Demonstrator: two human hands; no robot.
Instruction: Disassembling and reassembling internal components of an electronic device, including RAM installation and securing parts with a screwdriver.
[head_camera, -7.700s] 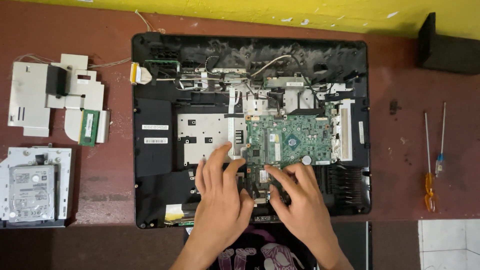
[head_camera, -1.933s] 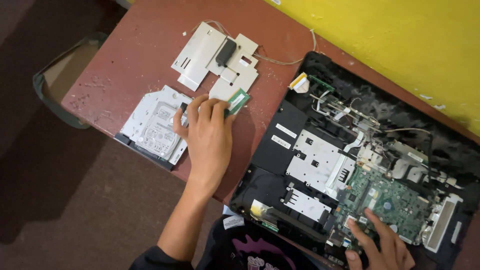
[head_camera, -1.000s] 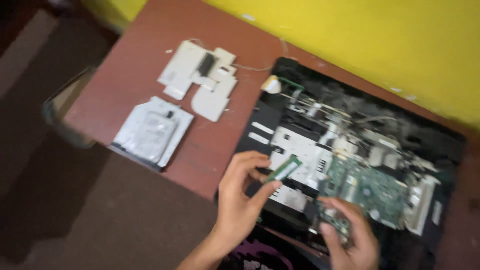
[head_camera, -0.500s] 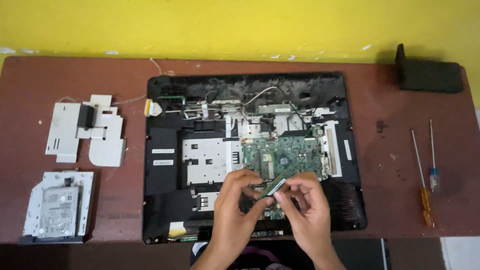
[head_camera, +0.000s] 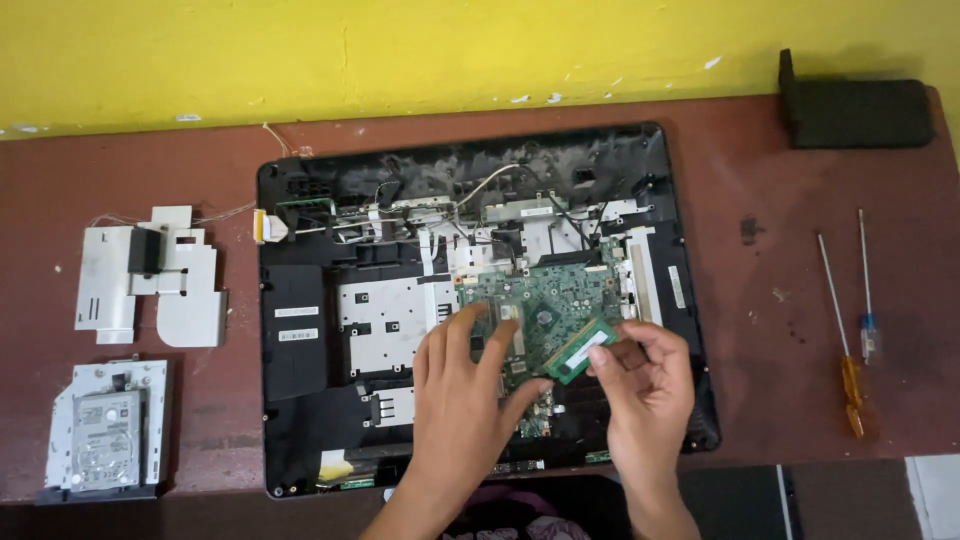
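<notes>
An opened black computer chassis (head_camera: 300, 400) lies flat on the brown table, with a green circuit board (head_camera: 560, 300) in its middle. A small green memory module (head_camera: 580, 350) is held tilted over the board. My right hand (head_camera: 650, 390) pinches its right end between thumb and fingers. My left hand (head_camera: 465, 390) touches its lower left end with the thumb, while the fingers rest spread on the board.
Left of the chassis lie white metal brackets (head_camera: 150, 280) and a hard drive in a metal caddy (head_camera: 105, 430). Two screwdrivers (head_camera: 850, 340) lie at the right. A black block (head_camera: 860, 105) stands at the back right by the yellow wall.
My left hand fetched the memory module from the bracket pile at the left and brought it to the board. Both hands now hold it over the board.
</notes>
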